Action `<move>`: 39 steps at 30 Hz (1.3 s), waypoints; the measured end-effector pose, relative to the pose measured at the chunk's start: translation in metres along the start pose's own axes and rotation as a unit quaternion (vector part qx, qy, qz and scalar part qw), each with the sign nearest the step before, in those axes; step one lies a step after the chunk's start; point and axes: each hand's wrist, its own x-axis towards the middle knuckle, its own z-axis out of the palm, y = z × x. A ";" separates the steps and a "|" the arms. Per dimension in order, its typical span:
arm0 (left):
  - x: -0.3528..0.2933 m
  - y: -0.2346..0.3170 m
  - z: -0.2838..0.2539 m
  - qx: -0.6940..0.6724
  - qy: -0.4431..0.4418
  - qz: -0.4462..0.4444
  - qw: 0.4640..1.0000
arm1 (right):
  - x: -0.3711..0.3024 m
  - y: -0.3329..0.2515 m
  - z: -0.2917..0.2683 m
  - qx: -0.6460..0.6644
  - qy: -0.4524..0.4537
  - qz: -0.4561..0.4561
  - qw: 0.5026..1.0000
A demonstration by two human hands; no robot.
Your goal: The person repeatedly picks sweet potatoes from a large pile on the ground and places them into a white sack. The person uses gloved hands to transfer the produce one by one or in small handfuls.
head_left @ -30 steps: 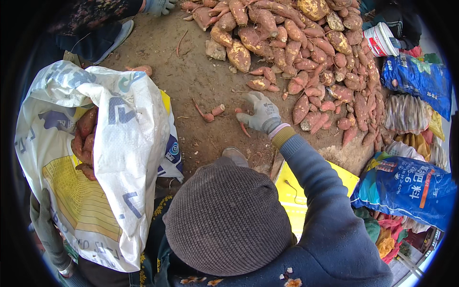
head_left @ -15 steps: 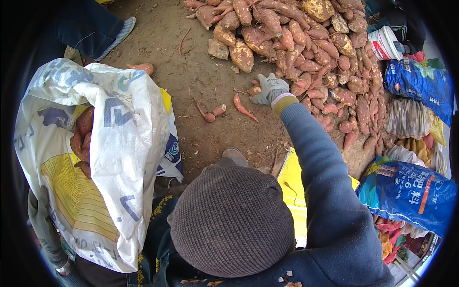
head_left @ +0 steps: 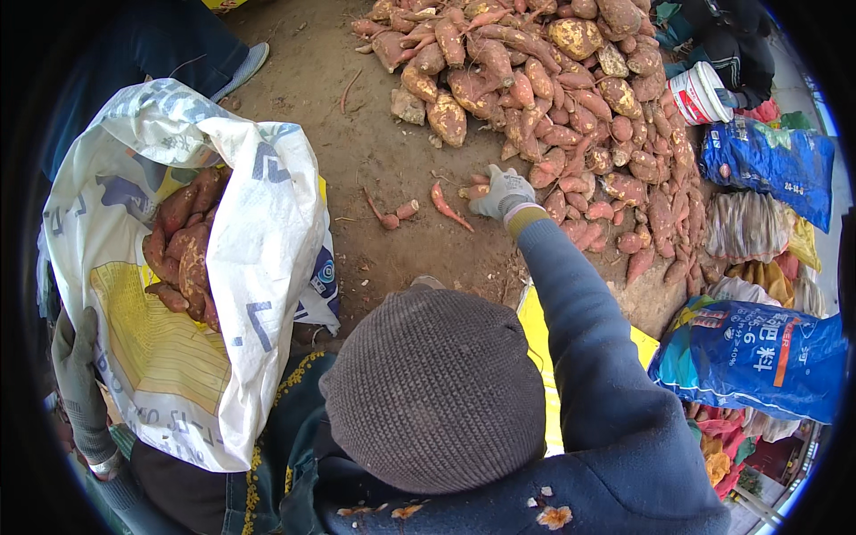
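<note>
My right hand [head_left: 504, 194], in a pale grey work glove, is closed low over the dirt around small sweet potatoes [head_left: 474, 191] that poke out at its left. It is at the left edge of a big heap of sweet potatoes [head_left: 571, 98]. A thin red sweet potato [head_left: 448, 207] and a broken piece [head_left: 407, 209] lie left of that hand. My left hand [head_left: 78, 343], in a dark grey glove, grips the left side of a white woven sack [head_left: 267, 232], its fingertips partly hidden. Inside the gaping sack lie several reddish sweet potatoes [head_left: 189, 241].
A grey knit cap [head_left: 437, 392] fills the lower middle. Yellow sheeting [head_left: 542, 343] lies under my right arm. Blue sacks [head_left: 753, 357], a white bucket [head_left: 700, 94] and another person [head_left: 740, 45] are at the right. Another person's shoe [head_left: 242, 71] rests at the upper left.
My right hand has drawn slightly nearer, the small sweet potatoes moving with it. The sack mouth gapes wider, showing more of its sweet potatoes. My left hand stays against the sack.
</note>
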 end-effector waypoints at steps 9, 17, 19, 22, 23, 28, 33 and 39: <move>0.010 0.000 0.000 0.009 -0.016 0.016 1.000 | -0.035 -0.011 -0.113 0.764 0.103 -0.307 0.559; 0.013 -0.005 -0.005 0.022 -0.019 -0.006 1.000 | -0.166 -0.242 -0.232 0.658 0.066 -0.542 0.519; 0.015 -0.005 -0.008 0.019 -0.022 -0.001 1.000 | -0.164 -0.248 -0.224 0.630 0.117 -0.517 0.567; 0.012 -0.007 -0.011 0.002 -0.038 -0.013 0.999 | -0.113 -0.210 -0.173 0.766 0.228 -0.436 0.414; 0.012 -0.008 -0.011 -0.021 -0.051 -0.015 0.998 | -0.093 -0.174 -0.142 0.708 0.302 -0.369 0.521; 0.007 -0.010 -0.010 -0.049 -0.048 -0.055 0.996 | -0.063 0.037 0.001 0.301 0.305 0.088 0.899; 0.009 -0.014 -0.015 -0.076 -0.015 -0.065 0.995 | -0.028 0.189 0.078 0.513 0.183 0.353 0.761; 0.018 -0.017 -0.021 -0.067 -0.043 -0.075 0.994 | -0.022 0.172 0.089 0.387 0.141 0.350 0.841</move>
